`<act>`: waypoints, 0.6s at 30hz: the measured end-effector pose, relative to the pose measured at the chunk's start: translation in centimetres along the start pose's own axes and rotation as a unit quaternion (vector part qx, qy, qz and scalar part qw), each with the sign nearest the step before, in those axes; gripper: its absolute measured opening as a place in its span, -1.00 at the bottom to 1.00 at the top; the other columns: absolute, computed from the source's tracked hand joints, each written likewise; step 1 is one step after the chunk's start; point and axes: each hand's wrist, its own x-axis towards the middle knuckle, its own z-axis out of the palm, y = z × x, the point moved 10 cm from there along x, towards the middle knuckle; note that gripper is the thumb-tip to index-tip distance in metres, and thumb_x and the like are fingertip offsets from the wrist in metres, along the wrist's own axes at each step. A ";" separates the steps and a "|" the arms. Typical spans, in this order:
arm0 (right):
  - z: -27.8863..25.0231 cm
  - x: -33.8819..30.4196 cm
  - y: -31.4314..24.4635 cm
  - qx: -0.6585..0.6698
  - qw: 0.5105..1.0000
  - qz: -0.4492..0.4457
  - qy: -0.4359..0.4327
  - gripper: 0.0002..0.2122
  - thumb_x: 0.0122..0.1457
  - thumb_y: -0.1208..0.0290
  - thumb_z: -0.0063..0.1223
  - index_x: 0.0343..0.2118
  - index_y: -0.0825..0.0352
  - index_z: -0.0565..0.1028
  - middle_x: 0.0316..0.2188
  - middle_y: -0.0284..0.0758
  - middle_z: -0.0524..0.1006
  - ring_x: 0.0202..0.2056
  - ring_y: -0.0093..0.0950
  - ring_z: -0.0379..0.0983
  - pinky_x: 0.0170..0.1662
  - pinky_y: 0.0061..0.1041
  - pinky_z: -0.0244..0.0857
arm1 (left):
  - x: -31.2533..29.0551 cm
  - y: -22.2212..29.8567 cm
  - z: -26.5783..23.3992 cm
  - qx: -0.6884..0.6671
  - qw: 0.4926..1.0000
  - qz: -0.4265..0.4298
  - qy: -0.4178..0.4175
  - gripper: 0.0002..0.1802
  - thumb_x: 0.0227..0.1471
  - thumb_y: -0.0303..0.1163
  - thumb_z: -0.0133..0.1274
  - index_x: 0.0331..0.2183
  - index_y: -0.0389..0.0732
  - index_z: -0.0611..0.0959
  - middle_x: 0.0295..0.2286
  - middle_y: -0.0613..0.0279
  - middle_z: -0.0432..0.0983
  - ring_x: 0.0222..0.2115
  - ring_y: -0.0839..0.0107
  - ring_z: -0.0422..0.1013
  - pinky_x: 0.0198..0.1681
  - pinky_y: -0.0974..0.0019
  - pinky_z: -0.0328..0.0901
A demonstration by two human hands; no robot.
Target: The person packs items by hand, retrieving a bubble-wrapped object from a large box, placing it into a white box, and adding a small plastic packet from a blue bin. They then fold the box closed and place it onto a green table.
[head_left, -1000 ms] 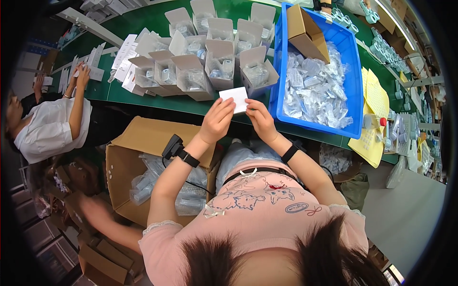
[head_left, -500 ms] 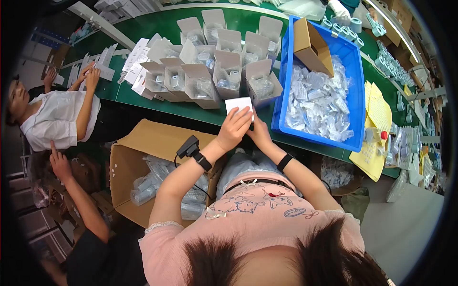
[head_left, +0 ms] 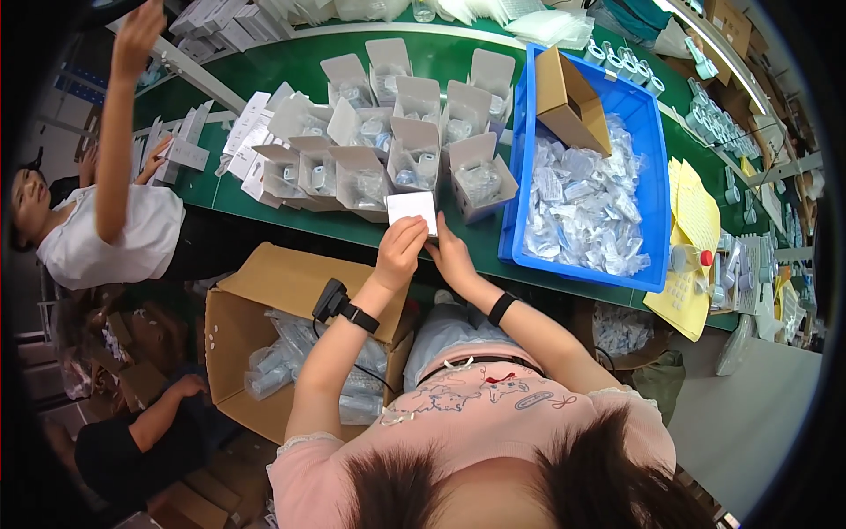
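A small white carton (head_left: 411,206), its top closed, is held between my two hands at the front edge of the green table. My left hand (head_left: 402,250) has its fingers bent over the carton's near side and top. Against the carton's right side rests my right hand (head_left: 453,253), its thumb side partly hidden. Just beyond stand several open white cartons (head_left: 359,179) with upright flaps, each with clear-wrapped parts inside. One open carton (head_left: 481,183) sits slightly apart on the right.
A blue bin (head_left: 664,176) of clear-bagged parts stands right, with an open brown box (head_left: 564,106) in it. Yellow sheets (head_left: 696,212) lie beyond. Below the table is a large cardboard box (head_left: 251,388) with plastic-wrapped items. A co-worker (head_left: 115,229) is at left, another person (head_left: 132,441) lower left.
Both my hands and the closed white carton have shifted left along the table edge. The co-worker at left has raised an arm. The lower-left person's arm has drawn down.
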 end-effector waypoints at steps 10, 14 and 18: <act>-18.2 7.8 -7.3 -0.150 0.974 -0.166 0.017 -0.71 -0.12 0.54 0.10 -0.25 0.36 0.46 -0.43 -0.22 0.46 -0.38 -0.23 0.38 -0.29 -0.40 0.28 | 2.3 1.4 -0.8 0.049 0.991 -0.124 -0.003 -0.65 -0.24 -0.60 0.03 -0.27 -0.44 0.48 -0.20 -0.04 0.37 -0.16 0.07 0.34 -0.13 0.15 0.29; -15.0 10.0 -2.7 -0.237 0.953 -0.175 -0.064 -0.73 -0.10 0.49 0.08 -0.25 0.36 0.46 -0.45 -0.19 0.47 -0.38 -0.23 0.38 -0.27 -0.37 0.27 | 5.4 1.1 1.8 -0.211 0.921 -0.301 0.132 -0.57 -0.14 -0.56 0.02 -0.14 -0.42 0.38 -0.09 -0.06 0.28 -0.08 0.02 0.27 -0.06 0.13 0.22; -13.7 10.0 -1.2 -0.151 0.970 -0.136 -0.133 -0.72 -0.09 0.48 0.07 -0.24 0.39 0.46 -0.49 -0.15 0.47 -0.42 -0.26 0.39 -0.32 -0.38 0.29 | 5.7 -0.5 5.2 -0.161 0.907 -0.357 0.154 -0.55 -0.06 -0.55 -0.03 -0.08 -0.40 0.32 -0.04 -0.09 0.23 0.00 0.01 0.19 0.03 0.12 0.12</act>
